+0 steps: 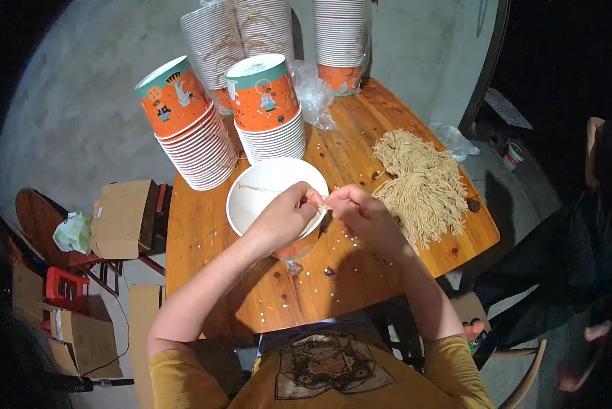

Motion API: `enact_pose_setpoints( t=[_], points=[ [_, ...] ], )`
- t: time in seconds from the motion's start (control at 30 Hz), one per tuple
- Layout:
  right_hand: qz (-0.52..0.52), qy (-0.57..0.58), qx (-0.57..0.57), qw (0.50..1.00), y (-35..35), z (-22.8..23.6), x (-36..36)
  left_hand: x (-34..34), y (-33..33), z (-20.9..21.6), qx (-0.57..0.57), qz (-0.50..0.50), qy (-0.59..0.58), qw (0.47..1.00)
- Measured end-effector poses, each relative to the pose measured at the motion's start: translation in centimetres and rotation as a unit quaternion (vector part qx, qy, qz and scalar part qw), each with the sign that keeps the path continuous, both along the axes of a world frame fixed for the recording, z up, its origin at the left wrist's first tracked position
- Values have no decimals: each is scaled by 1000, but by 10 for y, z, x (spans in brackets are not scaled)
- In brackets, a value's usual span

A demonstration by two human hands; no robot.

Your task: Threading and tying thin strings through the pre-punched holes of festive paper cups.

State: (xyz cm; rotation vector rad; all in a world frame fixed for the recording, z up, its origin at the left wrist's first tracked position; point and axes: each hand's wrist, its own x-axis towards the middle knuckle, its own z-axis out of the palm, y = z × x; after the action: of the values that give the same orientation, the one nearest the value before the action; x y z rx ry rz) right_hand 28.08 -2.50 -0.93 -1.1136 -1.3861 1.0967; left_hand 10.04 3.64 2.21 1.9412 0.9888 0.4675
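A white-lined paper bucket (248, 208) with an orange outside stands mouth-up on the wooden table in front of me. A thin tan cord (255, 187) runs across its mouth from the far left rim. At the right rim, my left hand (289, 215) pinches the cord, its fingertips closed. My right hand (362, 210) is just outside that rim, thumb and fingers pinched on the cord's end, close to the left fingertips. The knot or hole between them is too small to make out. A heap of cut tan cords (421, 187) lies to the right.
Two stacks of nested upside-down orange and green buckets, a left stack (193, 146) and a middle stack (268, 102), stand behind the bucket. Bagged stacks (340, 41) are farther back. Small pale bits dot the table (210, 273). Another person (558, 273) is at the right.
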Motion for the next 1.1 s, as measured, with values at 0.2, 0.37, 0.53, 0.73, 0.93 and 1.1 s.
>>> enact_pose_setpoints(
  t=[0.2,0.37,0.53,0.73,0.93,1.1],
  points=[
    [-103,-250,199,942,0,2,-11,-1,0,-6,31,6,-32,999],
    [-151,-302,258,905,2,-3,-15,-3,-1,-6,31,0,-26,999],
    [-142,-339,309,877,1,-12,-5,-3,1,-7,48,-2,-5,999],
    [-102,-314,287,899,-2,-12,-6,-10,4,-8,87,-3,-13,996],
    [-124,-322,338,876,1,-14,-5,-7,-6,0,22,-18,-27,999],
    [-146,-346,348,859,-2,-8,-9,-5,-7,2,38,-15,0,999]
  ],
)
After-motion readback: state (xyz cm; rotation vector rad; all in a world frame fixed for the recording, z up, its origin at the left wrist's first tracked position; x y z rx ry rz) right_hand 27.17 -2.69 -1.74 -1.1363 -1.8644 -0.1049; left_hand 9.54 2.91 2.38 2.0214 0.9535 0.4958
